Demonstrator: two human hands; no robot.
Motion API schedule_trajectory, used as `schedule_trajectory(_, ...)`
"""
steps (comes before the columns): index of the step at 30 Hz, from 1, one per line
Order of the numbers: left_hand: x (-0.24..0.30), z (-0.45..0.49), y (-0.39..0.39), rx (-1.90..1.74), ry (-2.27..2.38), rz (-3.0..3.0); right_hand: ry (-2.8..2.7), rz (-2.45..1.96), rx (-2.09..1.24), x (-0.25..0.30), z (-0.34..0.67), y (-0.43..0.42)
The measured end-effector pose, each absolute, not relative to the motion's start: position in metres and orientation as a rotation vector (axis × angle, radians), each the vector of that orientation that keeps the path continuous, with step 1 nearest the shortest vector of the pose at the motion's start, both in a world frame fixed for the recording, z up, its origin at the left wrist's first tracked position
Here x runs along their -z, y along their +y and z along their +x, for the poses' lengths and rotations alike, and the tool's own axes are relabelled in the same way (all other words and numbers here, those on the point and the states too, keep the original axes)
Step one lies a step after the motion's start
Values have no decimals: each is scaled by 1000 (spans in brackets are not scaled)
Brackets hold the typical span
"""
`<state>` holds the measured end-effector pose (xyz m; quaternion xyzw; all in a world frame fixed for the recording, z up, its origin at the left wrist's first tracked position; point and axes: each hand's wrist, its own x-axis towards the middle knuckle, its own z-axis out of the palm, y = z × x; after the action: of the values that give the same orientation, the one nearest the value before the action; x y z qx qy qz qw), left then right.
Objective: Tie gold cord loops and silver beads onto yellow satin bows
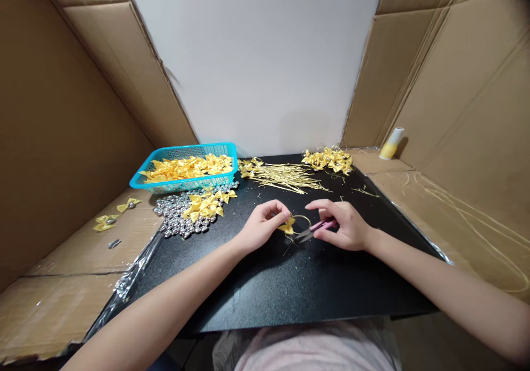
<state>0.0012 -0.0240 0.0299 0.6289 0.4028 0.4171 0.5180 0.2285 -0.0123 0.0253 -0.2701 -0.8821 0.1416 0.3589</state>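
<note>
Head view: The left hand has its grip closed, thumb against fingers, on a yellow bow over the middle of the black worktop. The right hand has its grip closed around pink-handled snips, forefinger extended. The blades stand slightly apart, beside the bow.

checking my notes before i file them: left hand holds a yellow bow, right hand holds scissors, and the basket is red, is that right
The basket's colour is wrong: the head view shows the basket is blue. The left hand holds a yellow bow, the right hand scissors.
</note>
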Motion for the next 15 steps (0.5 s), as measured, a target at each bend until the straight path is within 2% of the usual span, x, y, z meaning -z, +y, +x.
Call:
schedule_trajectory(3,-32,-2,-24,-1030,1002,1687,-2203,-682,-404,-27,231,-9)
schedule_trajectory(6,-35,-3,-24,-1042,956,1786,-2173,-715,-300,-32,230,-8)
schedule_trajectory(10,-35,-2,-24,-974,886,1693,-2203,-690,-137,-39,228,-11)
schedule_trajectory(15,-35,1,-26,-913,794,1487,-2146,-730,-245,-43,232,-9)
